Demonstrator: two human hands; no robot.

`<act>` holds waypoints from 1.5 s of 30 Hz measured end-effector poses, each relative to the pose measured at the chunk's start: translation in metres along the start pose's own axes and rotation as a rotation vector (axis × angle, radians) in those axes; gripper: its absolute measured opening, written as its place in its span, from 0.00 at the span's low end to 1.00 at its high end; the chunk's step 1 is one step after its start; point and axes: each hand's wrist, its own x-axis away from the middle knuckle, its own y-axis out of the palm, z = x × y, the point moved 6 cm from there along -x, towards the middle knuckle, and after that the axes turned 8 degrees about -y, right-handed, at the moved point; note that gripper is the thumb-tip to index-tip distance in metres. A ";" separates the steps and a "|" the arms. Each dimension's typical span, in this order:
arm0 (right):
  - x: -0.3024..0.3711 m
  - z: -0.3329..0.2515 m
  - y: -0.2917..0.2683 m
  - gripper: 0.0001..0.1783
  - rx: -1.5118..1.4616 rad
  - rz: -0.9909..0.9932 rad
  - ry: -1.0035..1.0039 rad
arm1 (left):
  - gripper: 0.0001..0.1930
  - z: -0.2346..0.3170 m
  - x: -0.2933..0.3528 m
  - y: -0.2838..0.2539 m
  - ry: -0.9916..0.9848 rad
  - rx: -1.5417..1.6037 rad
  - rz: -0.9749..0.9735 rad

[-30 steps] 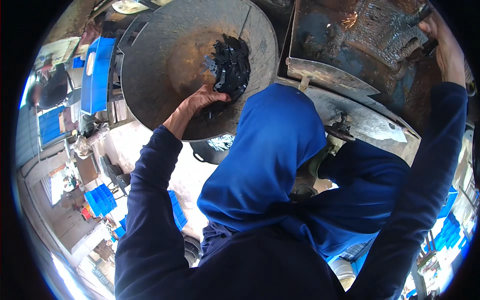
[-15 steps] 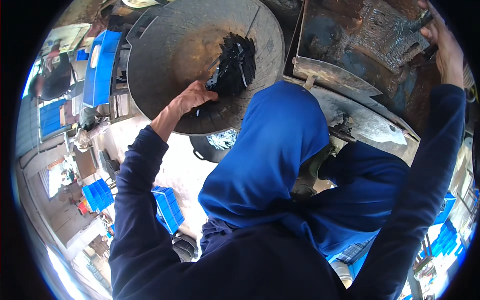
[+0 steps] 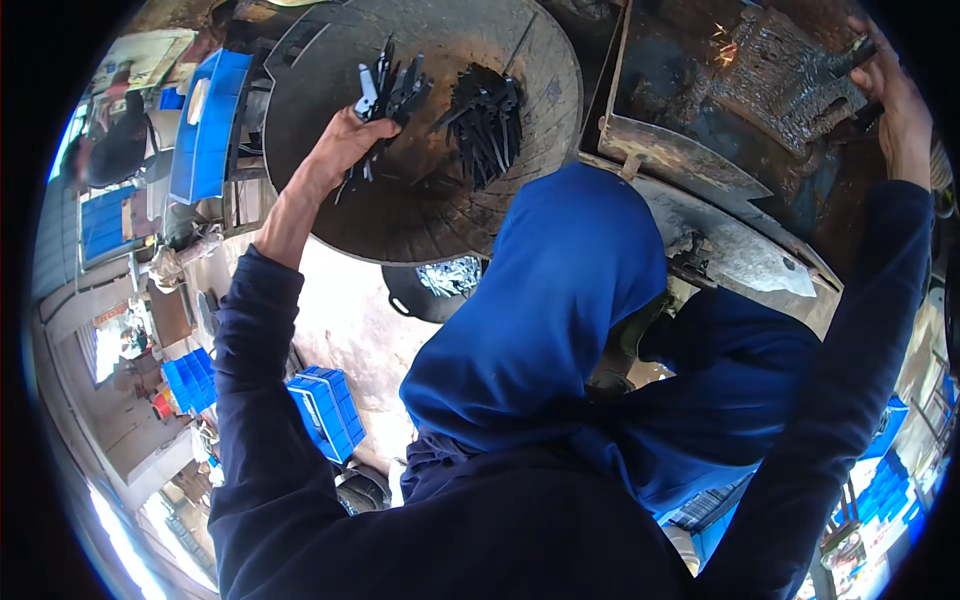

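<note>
My left hand (image 3: 343, 145) is closed around a bunch of thin metal strips (image 3: 402, 92), mostly dark with a few shiny ones. It is over the left part of a wide, shallow round metal pan (image 3: 300, 105). A pile of dark metal strips (image 3: 487, 125) lies right of it in the same pan. At the far right, my right hand (image 3: 893, 95) grips a dark bar-like handle (image 3: 850, 57). That handle meets a wet, grimy metal block (image 3: 780, 85) inside a stained metal trough (image 3: 690, 150). Small orange sparks (image 3: 724, 46) show at the block's left edge.
Below the pan's near rim stands a black tub (image 3: 405, 292) with shiny metal pieces in it. Blue plastic crates (image 3: 328, 412) rest on the floor to the left, and a blue bin (image 3: 210, 125) is beside the pan. A sheet-metal guard (image 3: 745, 245) lies below the trough.
My left hand has moved left and up from the pile, now raising a bunch of strips. Sparks have appeared at the block. My right hand stays on the handle.
</note>
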 end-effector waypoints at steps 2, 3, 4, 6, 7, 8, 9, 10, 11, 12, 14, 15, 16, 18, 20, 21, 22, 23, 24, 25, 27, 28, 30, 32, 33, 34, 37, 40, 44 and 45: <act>-0.008 0.025 -0.018 0.25 0.157 0.075 0.066 | 0.12 0.001 -0.016 0.014 0.090 0.032 0.048; -0.011 0.035 -0.026 0.26 0.236 0.114 0.098 | 0.14 0.000 -0.024 0.019 0.125 -0.132 0.198; -0.010 0.037 -0.025 0.26 0.238 0.111 0.096 | 0.17 -0.001 -0.032 0.026 0.157 -0.295 0.347; -0.011 0.036 -0.023 0.26 0.186 0.079 0.041 | 0.20 0.008 -0.036 0.049 0.191 -0.456 0.500; -0.010 0.035 -0.023 0.26 0.163 0.066 0.016 | 0.28 0.011 -0.038 0.068 0.131 -0.556 0.502; -0.009 0.033 -0.024 0.26 0.166 0.069 0.015 | 0.36 0.014 -0.037 0.083 0.069 -0.655 0.503; -0.009 0.027 -0.021 0.25 0.139 0.059 0.014 | 0.36 0.017 -0.036 0.093 0.073 -0.653 0.506; -0.008 0.022 -0.016 0.25 0.110 0.045 0.017 | 0.41 0.017 -0.034 0.110 0.093 -0.707 0.419; -0.006 0.016 -0.010 0.25 0.081 0.031 0.019 | 0.46 0.015 -0.031 0.124 0.112 -0.761 0.331; -0.003 0.009 -0.006 0.25 0.056 0.021 0.023 | 0.51 0.013 -0.028 0.135 0.135 -0.813 0.239; 0.000 -0.002 0.002 0.25 0.002 0.000 0.030 | 0.52 0.010 -0.021 0.139 0.160 -0.802 0.211; 0.001 -0.005 0.005 0.26 -0.026 -0.011 0.033 | 0.53 0.009 -0.018 0.140 0.182 -0.791 0.185; 0.002 -0.005 0.005 0.26 -0.027 -0.009 0.032 | 0.53 0.008 -0.015 0.140 0.204 -0.779 0.159; 0.003 -0.005 0.006 0.26 -0.018 -0.001 0.029 | 0.53 0.007 -0.011 0.139 0.206 -0.796 0.133; 0.004 -0.006 0.005 0.26 -0.015 0.006 0.025 | 0.52 0.006 -0.008 0.139 0.207 -0.826 0.078; 0.004 -0.006 0.005 0.25 -0.017 0.004 0.034 | 0.52 0.004 -0.008 0.139 0.210 -0.827 0.081; 0.005 -0.006 0.005 0.25 -0.019 -0.001 0.043 | 0.51 0.003 -0.007 0.141 0.235 -0.806 0.088; 0.005 -0.006 0.005 0.25 -0.022 -0.006 0.051 | 0.51 0.002 -0.006 0.142 0.260 -0.784 0.096; 0.005 -0.007 0.005 0.25 -0.024 -0.006 0.047 | 0.50 0.001 -0.006 0.142 0.285 -0.762 0.103; 0.004 -0.006 0.006 0.25 -0.027 -0.005 0.047 | 0.50 -0.001 -0.007 0.141 0.286 -0.760 0.109; 0.003 -0.005 0.007 0.25 -0.030 -0.001 0.047 | 0.48 -0.006 -0.009 0.140 0.244 -0.753 0.097; 0.002 -0.004 0.007 0.25 -0.027 -0.001 0.042 | 0.46 -0.007 -0.010 0.140 0.225 -0.748 0.090; -0.001 0.000 0.004 0.27 -0.031 -0.006 0.057 | 0.46 -0.007 -0.012 0.142 0.232 -0.747 0.103; -0.002 0.006 0.000 0.28 -0.030 -0.013 0.059 | 0.44 -0.008 -0.012 0.143 0.237 -0.753 0.123; -0.002 0.011 -0.004 0.25 -0.013 -0.002 0.062 | 0.44 -0.008 -0.012 0.145 0.238 -0.747 0.126; -0.001 0.013 -0.004 0.23 -0.001 0.007 0.064 | 0.44 -0.007 -0.011 0.145 0.229 -0.742 0.131; 0.001 0.009 0.001 0.22 0.017 0.029 0.057 | 0.43 -0.008 -0.008 0.144 0.206 -0.722 0.142; 0.005 0.001 0.007 0.21 0.028 0.062 0.050 | 0.42 -0.010 -0.010 0.143 0.232 -0.704 0.160; 0.001 0.006 0.001 0.23 0.013 0.087 0.049 | 0.42 -0.008 -0.015 0.142 0.229 -0.704 0.174; -0.004 0.014 -0.005 0.23 0.018 0.046 0.055 | 0.42 -0.008 -0.015 0.143 0.228 -0.697 0.171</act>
